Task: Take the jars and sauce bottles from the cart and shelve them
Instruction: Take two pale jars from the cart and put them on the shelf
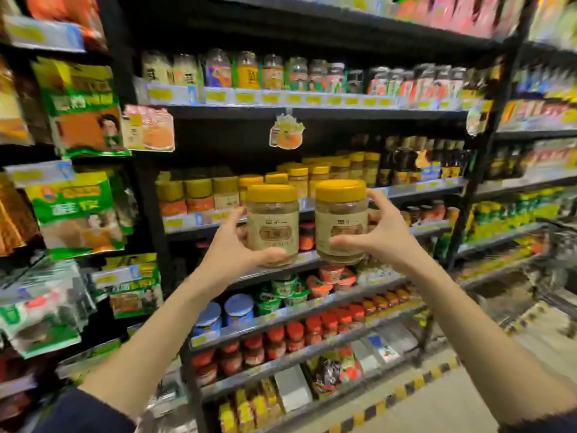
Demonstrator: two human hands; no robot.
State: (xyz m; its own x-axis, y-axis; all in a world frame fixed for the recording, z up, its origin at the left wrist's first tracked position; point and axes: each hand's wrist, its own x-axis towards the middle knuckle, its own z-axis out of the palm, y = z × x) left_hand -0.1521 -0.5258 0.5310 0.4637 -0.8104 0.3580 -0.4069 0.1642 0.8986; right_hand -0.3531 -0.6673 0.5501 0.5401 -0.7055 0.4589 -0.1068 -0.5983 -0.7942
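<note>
Two clear jars with yellow lids and beige labels are raised in front of the shelving. My left hand (232, 245) grips the left jar (273, 223) from its left side, thumb under the label. My right hand (382, 234) grips the right jar (340, 220) from its right side. Both jars are upright and side by side, a small gap between them. Behind them a shelf (415, 186) carries rows of similar yellow-lidded jars (315, 176). The cart is only partly visible at the right edge (562, 245).
Black shelving fills the view: spice jars (249, 71) above, dark sauce bottles (406, 160) at the right, red-lidded jars (293, 335) and blue-lidded tubs (239, 309) below. Hanging green packets (81, 107) crowd the left. A yellow-black floor strip (406, 389) runs along the shelf base.
</note>
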